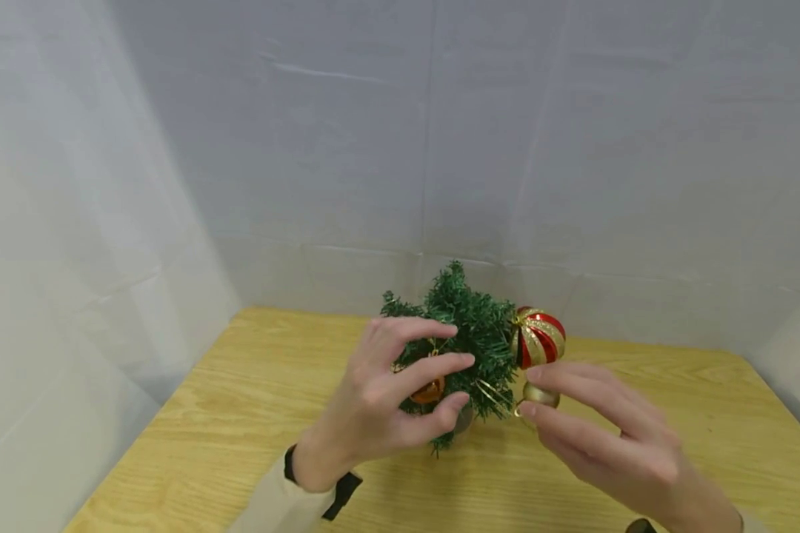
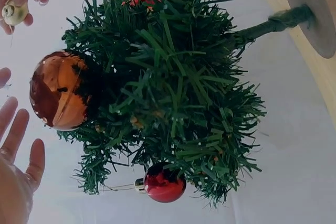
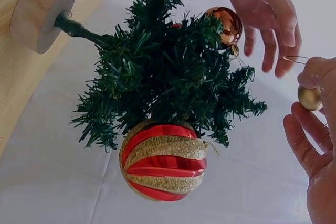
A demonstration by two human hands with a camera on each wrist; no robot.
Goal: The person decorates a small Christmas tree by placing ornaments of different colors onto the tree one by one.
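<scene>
My right hand [image 1: 613,437] pinches a small gold bauble [image 1: 542,396] between thumb and fingers, just right of a small artificial Christmas tree [image 1: 470,318]. A thin hanging loop [image 3: 296,57] sticks out from the bauble in the right wrist view. My left hand [image 1: 387,392] holds nothing, its fingers spread and bent loosely in front of the tree. Behind those fingers hangs a shiny orange bauble [image 2: 63,90], partly hidden in the head view. A large red-and-gold striped bauble [image 3: 164,161] hangs on the tree's right side. A small red bauble [image 2: 164,183] shows among the branches in the left wrist view.
The tree stands on a round wooden base [image 3: 42,14] on a light wooden table [image 1: 240,414]. White sheeting [image 1: 347,148] rises behind the table's far edge and along its sides. Black straps [image 1: 343,492] circle the wrist.
</scene>
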